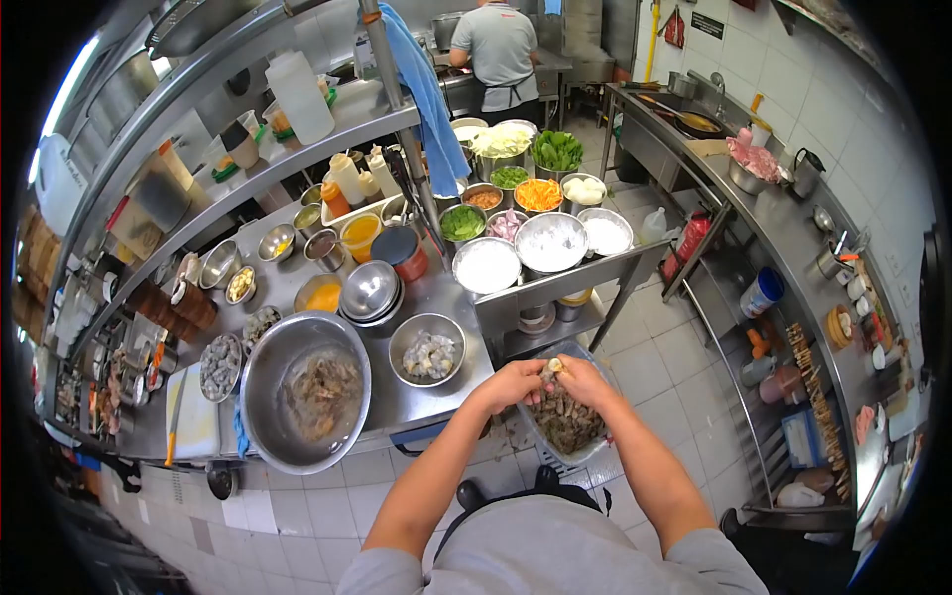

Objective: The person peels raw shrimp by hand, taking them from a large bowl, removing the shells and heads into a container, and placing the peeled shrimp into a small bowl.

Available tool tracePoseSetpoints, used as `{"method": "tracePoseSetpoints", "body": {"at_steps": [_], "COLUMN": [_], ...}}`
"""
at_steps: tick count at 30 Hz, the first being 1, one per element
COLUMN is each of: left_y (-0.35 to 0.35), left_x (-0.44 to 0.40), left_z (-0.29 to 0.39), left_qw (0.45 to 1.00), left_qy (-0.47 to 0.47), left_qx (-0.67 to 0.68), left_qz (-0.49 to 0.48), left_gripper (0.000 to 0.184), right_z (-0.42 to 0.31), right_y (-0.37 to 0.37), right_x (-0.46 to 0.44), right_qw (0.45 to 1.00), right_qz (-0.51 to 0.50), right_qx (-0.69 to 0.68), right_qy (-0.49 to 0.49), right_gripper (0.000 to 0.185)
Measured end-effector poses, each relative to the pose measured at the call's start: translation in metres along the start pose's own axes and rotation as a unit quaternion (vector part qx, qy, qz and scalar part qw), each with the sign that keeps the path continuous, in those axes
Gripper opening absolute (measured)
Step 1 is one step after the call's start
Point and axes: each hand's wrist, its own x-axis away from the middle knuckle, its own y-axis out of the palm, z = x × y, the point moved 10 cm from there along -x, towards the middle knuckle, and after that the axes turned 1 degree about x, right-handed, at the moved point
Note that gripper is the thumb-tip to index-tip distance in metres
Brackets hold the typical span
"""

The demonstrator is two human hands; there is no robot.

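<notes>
My left hand [516, 385] and my right hand [581, 381] meet in front of me, fingers closed in a pinch around one small pale shrimp [552, 368]. Below them stands a clear plastic tub [593, 453] holding a heap of greyish-brown shrimp shells [569, 424]. On the counter to the left, a steel bowl [401, 333] contains peeled grey shrimp [430, 355]. Farther left, a large steel basin [260, 397] holds unpeeled brownish shrimp [325, 392] in cloudy water. My fingers partly hide the shrimp between them.
A white cutting board [198, 421] with a yellow-handled knife [175, 421] lies at the counter's left. Bowls of vegetables and white powder [551, 243] fill the stand ahead. Another person [496, 55] works at the back. A steel counter [783, 233] runs along the right.
</notes>
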Motion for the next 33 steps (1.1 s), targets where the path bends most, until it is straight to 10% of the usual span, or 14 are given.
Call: {"method": "tracePoseSetpoints", "body": {"at_steps": [9, 19, 22, 29, 33], "left_y": [0.01, 0.028, 0.003, -0.021, -0.025], "left_x": [0.006, -0.008, -0.001, 0.003, 0.007], "left_z": [0.005, 0.009, 0.035, 0.041, 0.048], "left_qw": [0.989, 0.999, 0.951, 0.903, 0.882], "left_qy": [0.007, 0.024, 0.17, 0.198, 0.208], "left_qx": [0.129, 0.022, -0.192, -0.256, -0.295], "left_qz": [-0.079, 0.009, 0.174, 0.282, 0.303], "left_gripper": [0.039, 0.052, 0.051, 0.053, 0.046], "right_z": [0.019, 0.119, 0.119, 0.023, 0.014], "right_y": [0.03, 0.002, -0.003, -0.007, -0.006], "right_x": [0.009, 0.005, 0.007, 0.006, -0.004], "right_qw": [0.861, 0.961, 0.971, 0.923, 0.961], "right_qz": [-0.027, 0.125, 0.072, -0.023, -0.004], "right_qx": [-0.469, -0.047, 0.136, -0.334, -0.261], "right_qy": [0.193, 0.242, 0.184, 0.189, 0.086], "right_gripper": [0.023, 0.026, 0.047, 0.05, 0.043]}}
